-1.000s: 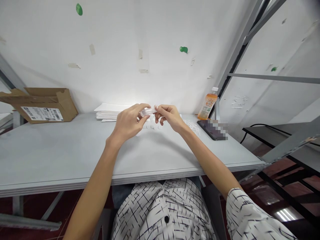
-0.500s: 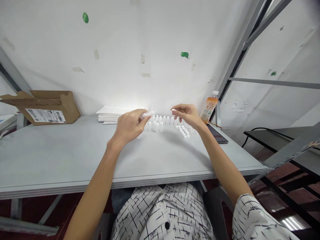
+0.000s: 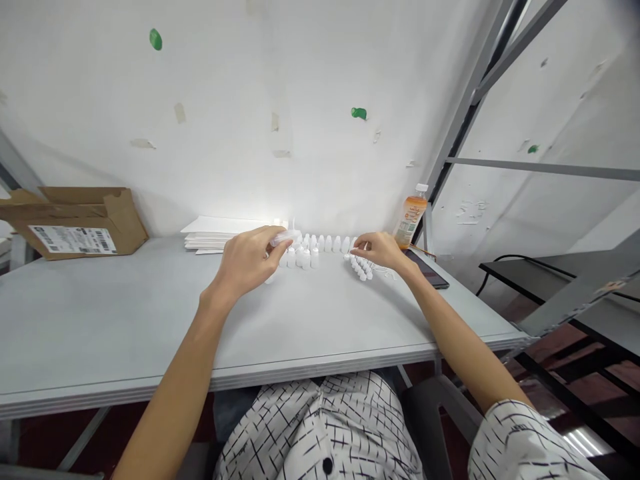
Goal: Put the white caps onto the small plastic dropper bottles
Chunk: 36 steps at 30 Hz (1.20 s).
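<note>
My left hand [image 3: 247, 259] is closed around a translucent squeeze bottle [image 3: 287, 236], tilted, with a thin tip sticking up at its far end. Several small white bottles [image 3: 306, 259] stand on the table just beyond and below it. My right hand [image 3: 379, 249] has its fingertips pinched at the edge of a cluster of small white caps [image 3: 362, 268] laid out in rows. A white cap [image 3: 351, 253] appears to be between those fingertips, though it is partly hidden. Behind, a row of white bottles [image 3: 328, 243] runs along the wall side.
An opened cardboard box [image 3: 75, 223] sits at the left, and a stack of white sheets [image 3: 220, 233] lies near the wall. An orange drink bottle [image 3: 411, 217] and a dark phone or tablet [image 3: 428, 268] are at the right of the grey table [image 3: 125, 320].
My right hand has come down with the small white cap, from above the table to the cluster of caps. My left hand still holds the squeeze bottle. The view has shifted slightly right.
</note>
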### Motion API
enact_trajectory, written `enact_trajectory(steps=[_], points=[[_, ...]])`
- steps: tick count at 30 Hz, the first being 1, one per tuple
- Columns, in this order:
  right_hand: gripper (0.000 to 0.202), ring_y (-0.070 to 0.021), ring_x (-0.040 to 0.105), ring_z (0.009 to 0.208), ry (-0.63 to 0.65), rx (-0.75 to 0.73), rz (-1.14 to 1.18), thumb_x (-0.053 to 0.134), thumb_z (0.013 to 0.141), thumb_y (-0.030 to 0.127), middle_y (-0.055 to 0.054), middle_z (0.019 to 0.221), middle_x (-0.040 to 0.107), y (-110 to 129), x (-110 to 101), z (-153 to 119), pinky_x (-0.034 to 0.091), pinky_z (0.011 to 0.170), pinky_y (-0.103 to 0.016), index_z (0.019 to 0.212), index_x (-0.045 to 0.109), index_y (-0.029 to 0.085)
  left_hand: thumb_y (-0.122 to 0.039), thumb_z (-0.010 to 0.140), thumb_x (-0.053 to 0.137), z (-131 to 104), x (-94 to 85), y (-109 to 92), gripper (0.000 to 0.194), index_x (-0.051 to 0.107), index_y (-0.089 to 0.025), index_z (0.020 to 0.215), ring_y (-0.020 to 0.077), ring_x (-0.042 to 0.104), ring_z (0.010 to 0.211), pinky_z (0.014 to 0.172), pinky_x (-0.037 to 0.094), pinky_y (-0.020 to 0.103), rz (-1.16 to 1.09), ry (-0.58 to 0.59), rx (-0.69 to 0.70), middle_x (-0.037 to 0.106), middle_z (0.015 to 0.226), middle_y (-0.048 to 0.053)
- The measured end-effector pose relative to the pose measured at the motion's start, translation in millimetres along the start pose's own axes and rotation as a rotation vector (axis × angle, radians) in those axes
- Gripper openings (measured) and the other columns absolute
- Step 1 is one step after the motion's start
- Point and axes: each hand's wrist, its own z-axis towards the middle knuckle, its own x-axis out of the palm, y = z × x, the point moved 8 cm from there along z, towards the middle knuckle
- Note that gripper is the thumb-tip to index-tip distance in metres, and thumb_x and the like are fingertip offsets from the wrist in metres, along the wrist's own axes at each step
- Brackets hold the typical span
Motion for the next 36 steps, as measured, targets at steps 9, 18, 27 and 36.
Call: enact_trajectory(steps=[9,18,27,36], points=[[0.024,-0.021,0.068,0.094,0.297,-0.019,-0.44,0.059,0.087,0.019,-0.007,0.108,0.076,26,41,12,0.038,0.065,-0.025,0.101,0.078,0.022,-0.046,0.096,0.048,0,1.3,1,0.034,0.072,-0.022,0.102,0.0196,0.066,0.068,0.064,0.042,0.03,0.008,0.017,-0.002,0.075,0.092,0.004],[0.028,-0.0204,0.068,0.095,0.247,-0.027,-0.424,0.055,0.087,0.013,-0.007,0.11,0.075,24,37,10,0.036,0.064,-0.025,0.101,0.077,0.021,-0.046,0.096,0.048,0,2.0,1,0.034,0.072,-0.022,0.105,0.0191,0.066,0.067,0.065,0.044,0.03,-0.001,0.028,-0.004,0.076,0.097,0.004],[0.022,-0.0193,0.067,0.085,0.061,-0.032,-0.174,0.056,0.086,0.015,-0.005,0.099,0.076,24,15,7,0.037,0.064,-0.027,0.091,0.077,0.02,-0.049,0.096,0.047,0,2.8,0,0.038,0.072,-0.022,0.108,0.0201,0.066,0.068,0.064,0.044,0.031,-0.013,0.056,-0.012,0.076,0.098,0.005],[0.021,-0.0175,0.067,0.087,-0.222,-0.271,0.587,0.061,0.089,0.033,-0.006,0.101,0.073,95,-27,13,0.049,0.068,-0.027,0.099,0.073,0.019,-0.041,0.097,0.046,-1,10.7,-3,0.038,0.069,-0.02,0.119,0.0197,0.066,0.075,0.07,0.045,0.033,-0.038,0.156,0.003,0.073,0.108,0.005]])
